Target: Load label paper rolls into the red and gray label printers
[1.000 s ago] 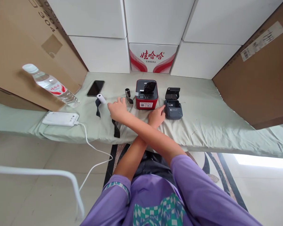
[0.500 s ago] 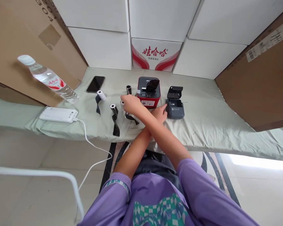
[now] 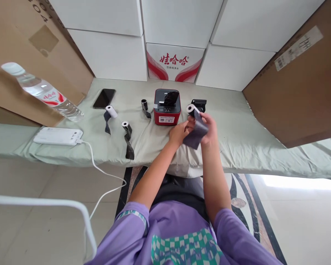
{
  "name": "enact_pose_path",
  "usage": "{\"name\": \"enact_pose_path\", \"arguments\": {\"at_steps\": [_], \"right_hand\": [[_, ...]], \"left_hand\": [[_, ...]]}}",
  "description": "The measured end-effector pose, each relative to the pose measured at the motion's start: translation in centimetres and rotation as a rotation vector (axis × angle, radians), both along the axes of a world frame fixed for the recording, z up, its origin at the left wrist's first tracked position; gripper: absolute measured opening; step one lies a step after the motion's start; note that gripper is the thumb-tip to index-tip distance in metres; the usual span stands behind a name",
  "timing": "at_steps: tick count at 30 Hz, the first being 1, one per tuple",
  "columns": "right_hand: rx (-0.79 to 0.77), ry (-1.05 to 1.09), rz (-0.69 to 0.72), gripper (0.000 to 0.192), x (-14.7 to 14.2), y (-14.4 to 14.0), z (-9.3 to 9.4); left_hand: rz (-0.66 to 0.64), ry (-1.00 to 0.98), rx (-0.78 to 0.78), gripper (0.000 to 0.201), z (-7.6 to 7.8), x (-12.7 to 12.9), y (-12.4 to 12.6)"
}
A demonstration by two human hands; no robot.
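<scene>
Covering the table, a pale green cloth (image 3: pixel 237 125) carries a red printer (image 3: pixel 167 112) and a grey printer (image 3: pixel 199 104). Just before them, the left hand (image 3: pixel 179 132) and right hand (image 3: pixel 209 127) pinch a paper roll (image 3: pixel 194 125), its dark strip hanging.

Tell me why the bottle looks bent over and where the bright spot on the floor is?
Head view: the wide lens stretches the edges, so the water bottle leans; glare whitens the floor at right; the paper roll in both hands stays fairly sharp.
</scene>
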State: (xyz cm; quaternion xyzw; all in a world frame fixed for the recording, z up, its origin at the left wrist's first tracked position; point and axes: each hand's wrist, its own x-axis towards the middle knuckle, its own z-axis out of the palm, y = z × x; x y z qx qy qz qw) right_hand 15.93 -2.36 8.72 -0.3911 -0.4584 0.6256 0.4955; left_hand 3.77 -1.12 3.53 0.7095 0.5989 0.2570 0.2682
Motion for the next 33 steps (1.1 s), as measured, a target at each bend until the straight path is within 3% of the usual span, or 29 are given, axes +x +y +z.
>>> {"name": "enact_pose_path", "arguments": {"at_steps": [3,7,10,14,18,24,33], "right_hand": [[-0.056,0.141,-0.015,0.035,3.0,0.4,-1.3],[-0.11,0.367,0.014,0.015,4.5,0.1,-2.3],[-0.116,0.336,-0.036,0.012,4.8,-0.3,-2.4],[-0.031,0.055,-0.235,0.021,5.9,0.4,-2.5],[0.171,-0.409,-0.395,0.027,8.4,2.3,-2.9],[0.389,-0.832,-0.227,0.028,10.0,5.2,-3.2],[0.505,-1.219,-0.251,0.032,9.0,6.8,-4.5]], "left_hand": [[-0.025,-0.013,-0.011,0.053,-0.4,0.0,-0.3],[-0.018,-0.017,0.0,0.056,-0.7,0.1,-0.3],[-0.024,-0.024,-0.004,0.057,-0.7,0.1,-0.2],[-0.015,-0.022,-0.029,0.057,-0.7,0.1,-0.1],[-0.015,-0.038,-0.032,0.057,-0.6,0.1,-0.1],[-0.01,-0.023,-0.014,0.057,-0.7,0.1,-0.2],[-0.011,0.008,-0.016,0.057,-0.7,0.1,-0.1]]}}
